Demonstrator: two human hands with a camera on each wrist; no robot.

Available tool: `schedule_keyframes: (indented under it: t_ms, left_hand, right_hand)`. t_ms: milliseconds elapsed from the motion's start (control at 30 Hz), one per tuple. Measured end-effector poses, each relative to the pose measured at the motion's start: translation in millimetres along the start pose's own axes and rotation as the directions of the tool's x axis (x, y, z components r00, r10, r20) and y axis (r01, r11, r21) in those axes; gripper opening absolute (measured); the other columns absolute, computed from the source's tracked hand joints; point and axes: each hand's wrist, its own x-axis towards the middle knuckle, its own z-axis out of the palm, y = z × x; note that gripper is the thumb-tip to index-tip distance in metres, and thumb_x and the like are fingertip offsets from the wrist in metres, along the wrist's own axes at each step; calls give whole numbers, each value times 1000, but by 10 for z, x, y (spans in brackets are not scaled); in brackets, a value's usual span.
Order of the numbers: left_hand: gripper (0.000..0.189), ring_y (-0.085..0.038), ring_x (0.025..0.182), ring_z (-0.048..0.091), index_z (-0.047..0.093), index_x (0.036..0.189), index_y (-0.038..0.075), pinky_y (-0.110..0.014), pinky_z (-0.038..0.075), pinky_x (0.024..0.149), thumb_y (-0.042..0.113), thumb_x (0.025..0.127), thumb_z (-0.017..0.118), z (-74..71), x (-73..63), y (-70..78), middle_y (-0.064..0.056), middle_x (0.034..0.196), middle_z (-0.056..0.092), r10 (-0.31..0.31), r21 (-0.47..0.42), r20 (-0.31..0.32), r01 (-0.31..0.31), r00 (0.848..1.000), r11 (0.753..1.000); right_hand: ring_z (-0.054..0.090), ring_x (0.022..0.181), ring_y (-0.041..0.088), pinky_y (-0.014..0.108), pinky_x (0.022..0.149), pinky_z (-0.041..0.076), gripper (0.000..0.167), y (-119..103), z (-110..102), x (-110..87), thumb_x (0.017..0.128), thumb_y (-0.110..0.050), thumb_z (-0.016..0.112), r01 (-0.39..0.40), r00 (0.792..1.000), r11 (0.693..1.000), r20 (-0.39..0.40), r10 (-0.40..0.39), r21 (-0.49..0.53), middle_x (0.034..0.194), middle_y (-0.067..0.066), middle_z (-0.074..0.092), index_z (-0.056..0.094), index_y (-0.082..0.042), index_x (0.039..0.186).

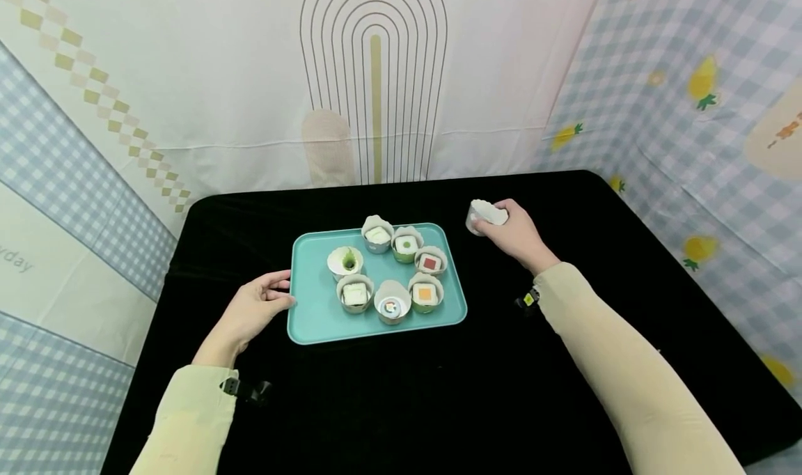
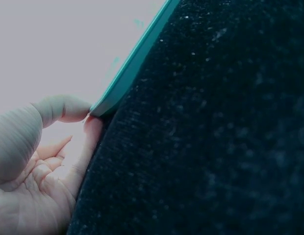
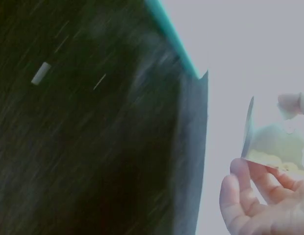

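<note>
My left hand (image 1: 253,306) pinches the left rim of a teal tray (image 1: 312,320), thumb over the edge and a finger beneath, as the left wrist view shows. Beyond the tray's right side, my right hand (image 1: 519,237) holds a paper baking cup (image 1: 477,224) with a scalloped rim, tilted above the black tabletop. Several similar cups stand on the tray in a ring. Their contents include a green leafy piece (image 1: 349,260), a white block (image 1: 355,294), a round decorated piece (image 1: 391,308), and white squares with an orange top (image 1: 425,292) and a red top (image 1: 429,263).
The tray lies on a table (image 1: 351,405) covered in black cloth with rounded back corners. Printed curtains (image 1: 501,57) hang behind it and at both sides. A small black wrist camera (image 1: 246,389) is strapped on the left sleeve, another on the right.
</note>
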Motion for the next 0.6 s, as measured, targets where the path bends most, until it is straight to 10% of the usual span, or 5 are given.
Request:
schedule_keyframes:
  t_ms: [267, 600]
  left_hand:
    - [56, -25, 103, 58, 46, 143, 8, -45, 44, 94, 14, 92, 66, 0, 4, -4, -14, 124, 54, 2, -4, 0, -2, 1000, 1000]
    - [55, -25, 103, 58, 46, 143, 9, -45, 44, 95, 14, 92, 66, 6, 15, -13, -13, 125, 54, -1, -9, 2, 1, 1000, 1000]
  right_hand:
    - [55, 93, 24, 38, 76, 48, 53, -603, 333, -73, 82, -45, 74, 235, 971, 972, 25, -236, 24, 112, 8, 55, 51, -11, 117]
    - [59, 90, 17, 32, 72, 52, 53, -1176, 885, -83, 84, -45, 71, 381, 898, 924, 250, -363, -27, 111, 3, 57, 47, -16, 122]
